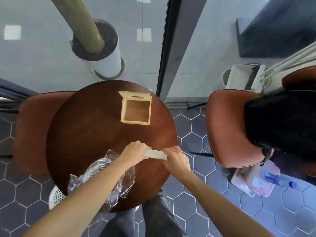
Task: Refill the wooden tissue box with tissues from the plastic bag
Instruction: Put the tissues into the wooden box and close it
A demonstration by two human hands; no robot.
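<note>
The pale wooden tissue box (136, 110) stands on the far side of the round dark wooden table (85, 134), its slotted lid (135, 95) tipped up at the back and its inside bare. A white stack of tissues (156, 154) is held edge-on above the table's near half. My left hand (135, 150) grips its left end and my right hand (176, 159) grips its right end. The crumpled clear plastic bag (102, 175) lies under my left forearm at the table's near left.
Brown chairs stand left (29, 130) and right (227, 127) of the table; a black bag (280, 122) rests on the right one. A white basket (56, 197) sits on the floor near left. A plastic container (254, 181) and bottle (278, 180) lie on the floor at right. Glass wall behind.
</note>
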